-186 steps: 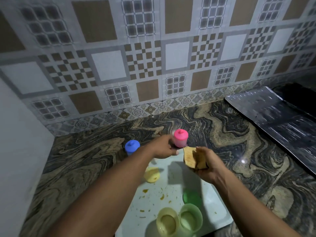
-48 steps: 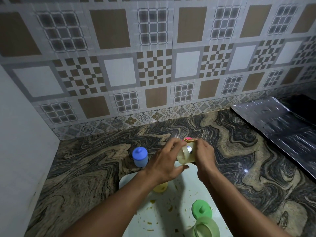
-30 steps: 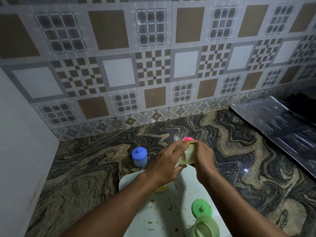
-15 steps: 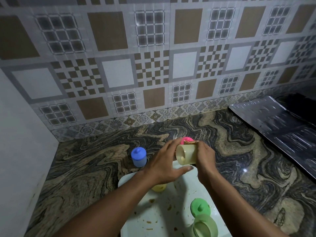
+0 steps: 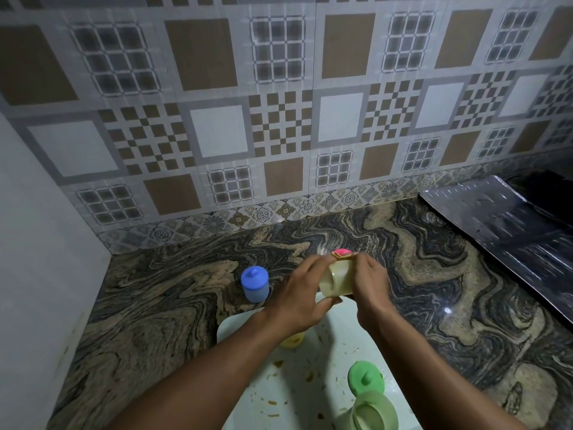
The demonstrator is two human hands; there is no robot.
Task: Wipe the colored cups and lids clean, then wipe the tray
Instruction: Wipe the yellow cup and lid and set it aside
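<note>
My left hand (image 5: 299,297) grips a pale yellow cup (image 5: 336,279) lying on its side above the far end of the white tray (image 5: 313,401). My right hand (image 5: 369,279) holds a yellow sponge (image 5: 342,256) against the cup's open end; most of the sponge is hidden. A pink lidded cup (image 5: 340,252) peeks out behind my hands. A blue lidded cup (image 5: 255,283) stands on the counter to the left. On the tray lie a yellow lid (image 5: 291,341), a green lid (image 5: 366,375) and a pale green cup (image 5: 370,412). Food smears dot the tray.
The patterned stone counter (image 5: 161,305) meets a tiled wall (image 5: 279,119) at the back and a plain white wall (image 5: 40,243) on the left. A dark shiny sheet (image 5: 508,231) covers the far right of the counter.
The pale yellow cup was picked up from the tray and now lies on its side in my left hand, turning slightly, with my right hand working the sponge at it. The view shifted a little.
</note>
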